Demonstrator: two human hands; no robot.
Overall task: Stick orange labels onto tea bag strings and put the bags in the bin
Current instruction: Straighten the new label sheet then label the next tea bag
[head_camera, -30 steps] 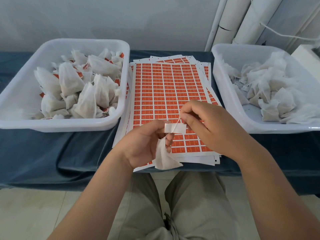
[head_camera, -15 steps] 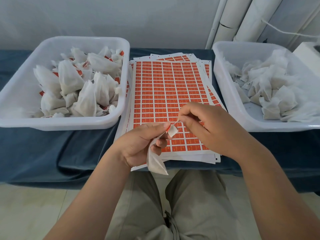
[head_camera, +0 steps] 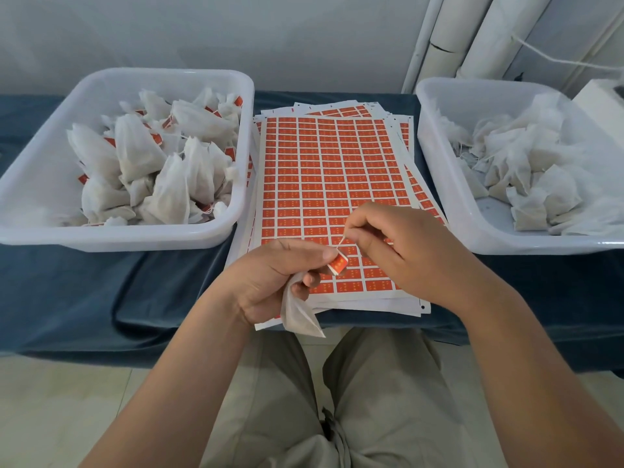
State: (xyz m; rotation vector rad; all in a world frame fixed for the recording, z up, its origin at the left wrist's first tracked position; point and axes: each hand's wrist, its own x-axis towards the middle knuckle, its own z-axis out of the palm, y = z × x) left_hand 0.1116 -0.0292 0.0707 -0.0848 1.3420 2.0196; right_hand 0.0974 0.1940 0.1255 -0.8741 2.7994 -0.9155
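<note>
Already the left bin (head_camera: 135, 236) holds many labelled bags (head_camera: 135, 153); unlabelled bags (head_camera: 526, 170) wait. The left fingers (head_camera: 322, 255) pinch the label (head_camera: 338, 265), the right fingers (head_camera: 354, 235) the string (head_camera: 341, 241).

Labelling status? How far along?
Done: a heap of labelled white mesh tea bags sits in the left white plastic bin. In hand: the left hand pinches a folded orange label on the string of one tea bag hanging below its grip; the right hand pinches the string. Left: binning this bag, plus the unlabelled bags piled in the right white plastic bin.
</note>
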